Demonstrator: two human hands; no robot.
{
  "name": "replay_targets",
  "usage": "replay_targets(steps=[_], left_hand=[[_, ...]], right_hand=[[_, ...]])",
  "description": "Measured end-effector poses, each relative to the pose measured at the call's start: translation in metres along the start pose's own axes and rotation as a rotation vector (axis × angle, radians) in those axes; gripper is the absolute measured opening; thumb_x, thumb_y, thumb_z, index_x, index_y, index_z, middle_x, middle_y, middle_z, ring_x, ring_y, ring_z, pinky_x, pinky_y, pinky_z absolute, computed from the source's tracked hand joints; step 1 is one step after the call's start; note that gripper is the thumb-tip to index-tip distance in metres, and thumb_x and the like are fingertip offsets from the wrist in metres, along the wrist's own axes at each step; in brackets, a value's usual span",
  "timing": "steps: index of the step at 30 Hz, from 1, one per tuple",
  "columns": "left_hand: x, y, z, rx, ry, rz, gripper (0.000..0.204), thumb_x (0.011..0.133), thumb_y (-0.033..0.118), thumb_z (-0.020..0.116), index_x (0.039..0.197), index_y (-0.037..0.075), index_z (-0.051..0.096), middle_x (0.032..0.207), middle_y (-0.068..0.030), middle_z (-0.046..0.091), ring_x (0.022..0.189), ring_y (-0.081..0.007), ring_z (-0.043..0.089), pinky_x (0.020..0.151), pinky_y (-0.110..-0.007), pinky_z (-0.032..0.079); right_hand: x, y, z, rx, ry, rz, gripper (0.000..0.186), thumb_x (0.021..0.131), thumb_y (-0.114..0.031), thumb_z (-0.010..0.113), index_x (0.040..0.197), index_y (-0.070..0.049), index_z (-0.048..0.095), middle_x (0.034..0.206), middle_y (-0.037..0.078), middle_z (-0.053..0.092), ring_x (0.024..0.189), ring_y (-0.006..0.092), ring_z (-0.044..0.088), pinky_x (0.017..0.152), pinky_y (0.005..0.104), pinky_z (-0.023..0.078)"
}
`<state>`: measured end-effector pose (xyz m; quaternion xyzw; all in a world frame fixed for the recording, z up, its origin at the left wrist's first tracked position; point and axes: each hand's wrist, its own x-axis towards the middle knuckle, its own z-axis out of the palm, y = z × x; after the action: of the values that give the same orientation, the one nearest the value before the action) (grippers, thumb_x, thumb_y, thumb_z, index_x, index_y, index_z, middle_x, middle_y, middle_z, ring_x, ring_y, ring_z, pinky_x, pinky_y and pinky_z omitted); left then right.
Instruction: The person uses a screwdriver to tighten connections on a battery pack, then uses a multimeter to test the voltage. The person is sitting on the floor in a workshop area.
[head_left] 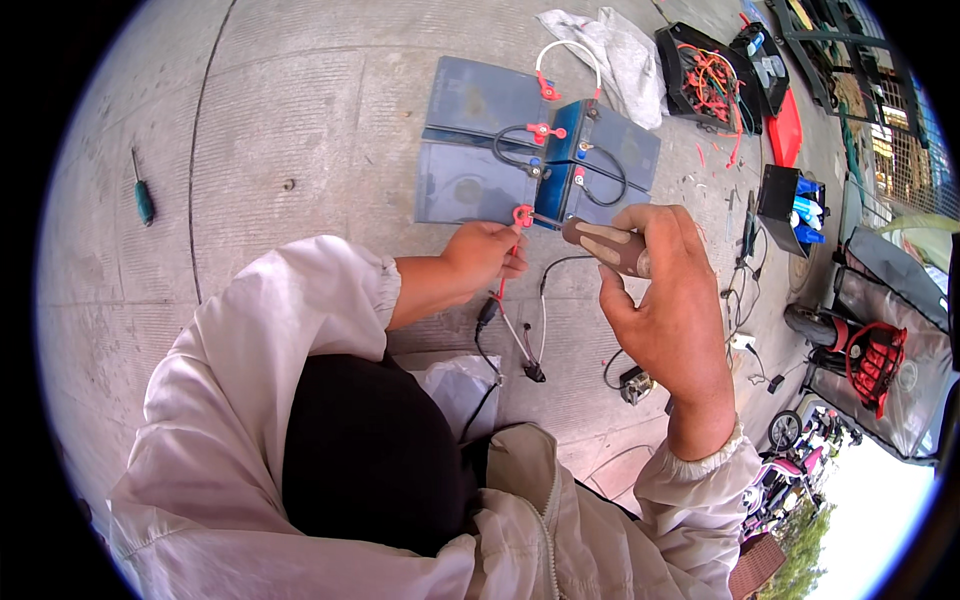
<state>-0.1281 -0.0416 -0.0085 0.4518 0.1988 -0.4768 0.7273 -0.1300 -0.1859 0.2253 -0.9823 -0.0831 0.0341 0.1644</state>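
4 grey batts, 2 screwdrivers, 1 in R hand

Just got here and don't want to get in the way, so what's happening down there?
A person is working on grey batteries on the ground. The right hand holds a brown-handled screwdriver, its shaft reaching to a red connector at the batteries' near edge. The left hand holds a red wire beside that connector. A white cable arches at the far side; a green-handled screwdriver lies well to the left.
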Motion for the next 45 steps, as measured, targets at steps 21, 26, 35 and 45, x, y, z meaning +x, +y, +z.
replay_targets(steps=[21,26,35,45], left_hand=[[0.002,-0.001,0.001,0.034,-0.005,0.001,0.036,0.107,0.028,0.053,0.108,-0.005,0.066,0.103,-0.0129,0.068,0.090,-0.0225,0.071,0.081,-0.034,0.060],[0.001,0.001,0.007,0.035,-0.014,0.001,0.035,0.108,0.029,0.053,0.109,-0.004,0.065,0.102,-0.0119,0.067,0.090,-0.0218,0.071,0.080,-0.034,0.060],[0.005,0.000,0.010,0.047,-0.006,-0.012,0.034,0.107,0.028,0.052,0.109,-0.003,0.065,0.102,-0.0113,0.067,0.090,-0.0219,0.071,0.080,-0.035,0.060],[0.013,-0.005,0.012,0.043,-0.010,-0.013,0.034,0.107,0.028,0.052,0.110,-0.004,0.065,0.102,-0.0110,0.066,0.090,-0.0223,0.070,0.082,-0.035,0.060]], right_hand=[[-0.020,-0.003,-0.004,0.110,0.022,0.085,0.030,0.081,-0.004,0.074,0.108,-0.009,0.062,0.088,0.012,0.062,0.075,0.0306,0.064,0.066,0.0414,0.052],[-0.019,-0.001,0.000,0.083,0.020,0.070,0.030,0.081,-0.005,0.074,0.109,-0.008,0.062,0.089,0.013,0.063,0.076,0.0329,0.064,0.067,0.0424,0.053],[-0.014,0.000,0.005,0.091,-0.008,0.065,0.029,0.083,-0.005,0.073,0.109,-0.008,0.061,0.090,0.013,0.063,0.079,0.0353,0.064,0.068,0.0444,0.053],[-0.002,-0.003,-0.002,0.084,-0.078,0.075,0.029,0.083,-0.004,0.072,0.109,-0.007,0.059,0.092,0.014,0.061,0.082,0.0361,0.063,0.071,0.0458,0.052]])
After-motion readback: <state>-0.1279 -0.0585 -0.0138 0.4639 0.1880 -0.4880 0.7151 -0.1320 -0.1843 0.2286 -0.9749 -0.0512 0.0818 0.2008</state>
